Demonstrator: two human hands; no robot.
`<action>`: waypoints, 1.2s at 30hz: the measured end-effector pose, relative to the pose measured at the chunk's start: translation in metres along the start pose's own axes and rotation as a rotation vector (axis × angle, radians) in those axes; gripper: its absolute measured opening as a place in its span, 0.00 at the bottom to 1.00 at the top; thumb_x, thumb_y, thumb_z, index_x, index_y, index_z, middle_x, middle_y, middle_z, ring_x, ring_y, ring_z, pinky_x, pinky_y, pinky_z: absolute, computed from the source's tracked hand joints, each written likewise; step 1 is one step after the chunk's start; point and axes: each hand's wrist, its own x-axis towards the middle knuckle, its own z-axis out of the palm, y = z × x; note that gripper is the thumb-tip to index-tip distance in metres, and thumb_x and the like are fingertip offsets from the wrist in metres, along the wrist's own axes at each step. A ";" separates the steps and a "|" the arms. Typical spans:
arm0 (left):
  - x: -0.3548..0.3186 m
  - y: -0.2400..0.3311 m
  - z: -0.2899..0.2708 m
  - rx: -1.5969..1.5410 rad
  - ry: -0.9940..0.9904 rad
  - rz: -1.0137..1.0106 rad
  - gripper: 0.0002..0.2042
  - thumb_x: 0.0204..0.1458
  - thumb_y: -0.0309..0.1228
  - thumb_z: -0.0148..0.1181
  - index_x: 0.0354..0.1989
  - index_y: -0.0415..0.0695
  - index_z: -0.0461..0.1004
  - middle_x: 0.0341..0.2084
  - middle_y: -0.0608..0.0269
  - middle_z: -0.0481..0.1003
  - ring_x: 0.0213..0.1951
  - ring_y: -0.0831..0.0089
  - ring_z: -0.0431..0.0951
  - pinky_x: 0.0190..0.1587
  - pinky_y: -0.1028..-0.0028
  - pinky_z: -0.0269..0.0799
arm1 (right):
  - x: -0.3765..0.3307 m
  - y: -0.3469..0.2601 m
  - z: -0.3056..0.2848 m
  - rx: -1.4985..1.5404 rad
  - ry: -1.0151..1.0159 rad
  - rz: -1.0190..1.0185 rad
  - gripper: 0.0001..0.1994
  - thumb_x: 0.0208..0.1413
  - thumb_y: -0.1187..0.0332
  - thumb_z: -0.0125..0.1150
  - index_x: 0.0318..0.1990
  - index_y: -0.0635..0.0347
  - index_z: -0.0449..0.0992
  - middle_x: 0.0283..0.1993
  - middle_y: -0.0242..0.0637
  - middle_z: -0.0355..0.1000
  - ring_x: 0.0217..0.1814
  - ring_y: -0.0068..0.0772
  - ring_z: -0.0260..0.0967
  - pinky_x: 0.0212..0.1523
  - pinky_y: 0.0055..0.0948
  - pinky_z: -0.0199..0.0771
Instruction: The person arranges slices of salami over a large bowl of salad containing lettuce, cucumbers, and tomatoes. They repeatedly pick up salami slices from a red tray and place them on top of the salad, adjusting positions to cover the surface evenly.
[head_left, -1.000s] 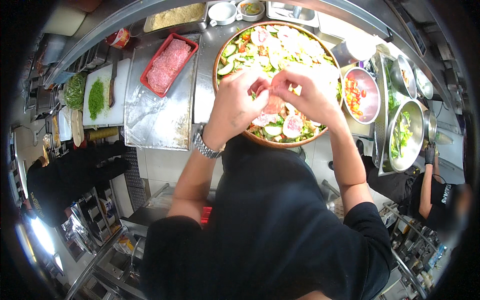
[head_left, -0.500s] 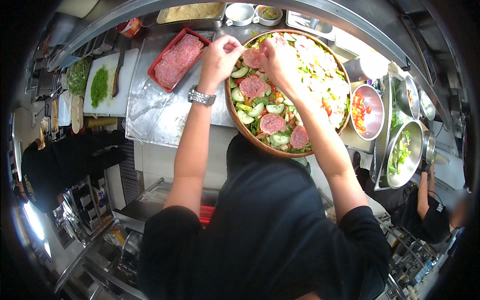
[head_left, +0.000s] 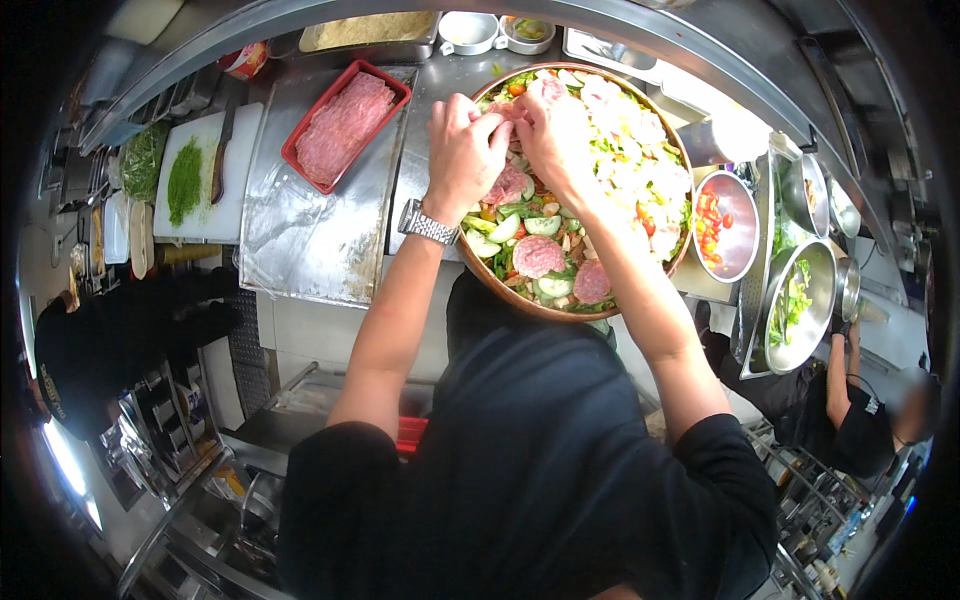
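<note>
Salad (head_left: 630,130) fills a round wooden bowl (head_left: 520,303) at the near edge of the desk (head_left: 408,165), the bowl's near rim appearing to extend past that edge. The fingers of the left hand (head_left: 463,155) and the right hand (head_left: 550,145) are bent and brought together at the tips, over the far-left part of the bowl; whether they grip a slice cannot be told. Below and around the hands, round pink meat slices (head_left: 539,257) lie on cucumber slices (head_left: 553,286), tomato pieces and leaves. A metal-band watch (head_left: 428,222) encircles the left wrist. To the left, a red tray (head_left: 291,158) containing stacked sliced meat (head_left: 345,125) rests on a metal sheet (head_left: 305,235) reaching the near edge. Toward the left edge, a white cutting board (head_left: 228,190) carries chopped green herbs (head_left: 185,185) and a knife (head_left: 218,175). Along the far edge stand a pan of pale crumbs (head_left: 370,28) and two white cups. Right of the wooden bowl, a metal bowl (head_left: 740,240) contains cut tomatoes (head_left: 710,225); farther right, another (head_left: 815,325) contains leafy greens (head_left: 792,300).
</note>
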 end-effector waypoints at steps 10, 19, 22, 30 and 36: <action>0.004 -0.002 0.008 0.028 -0.043 -0.064 0.07 0.48 0.32 0.72 0.35 0.47 0.86 0.37 0.59 0.69 0.43 0.57 0.67 0.50 0.58 0.66 | -0.008 0.000 0.006 0.121 0.016 0.124 0.05 0.51 0.69 0.63 0.29 0.60 0.79 0.26 0.50 0.75 0.34 0.55 0.73 0.39 0.51 0.69; 0.007 -0.004 0.009 0.073 -0.095 -0.043 0.07 0.45 0.30 0.73 0.34 0.48 0.86 0.37 0.59 0.69 0.44 0.57 0.67 0.50 0.59 0.65 | -0.009 0.006 0.020 0.092 0.065 0.108 0.06 0.48 0.69 0.66 0.30 0.62 0.76 0.27 0.55 0.71 0.35 0.60 0.68 0.37 0.54 0.65; 0.007 -0.006 0.010 0.052 -0.097 -0.046 0.06 0.46 0.30 0.73 0.33 0.48 0.86 0.37 0.59 0.69 0.44 0.57 0.67 0.50 0.59 0.65 | -0.008 0.005 0.014 0.031 0.024 0.099 0.07 0.50 0.69 0.67 0.32 0.61 0.76 0.27 0.51 0.73 0.36 0.57 0.70 0.41 0.52 0.67; 0.006 -0.008 0.009 0.009 -0.042 -0.109 0.06 0.48 0.33 0.73 0.32 0.49 0.83 0.36 0.58 0.71 0.46 0.56 0.70 0.53 0.59 0.65 | -0.002 0.001 -0.014 0.221 -0.094 0.205 0.08 0.52 0.68 0.71 0.35 0.62 0.80 0.27 0.44 0.77 0.34 0.47 0.75 0.42 0.42 0.73; 0.008 -0.007 0.009 -0.024 -0.028 -0.077 0.06 0.47 0.34 0.74 0.31 0.50 0.84 0.36 0.59 0.71 0.46 0.57 0.69 0.52 0.59 0.65 | 0.005 0.004 -0.021 0.278 -0.134 0.218 0.08 0.54 0.68 0.70 0.35 0.62 0.80 0.29 0.43 0.79 0.33 0.41 0.78 0.39 0.37 0.77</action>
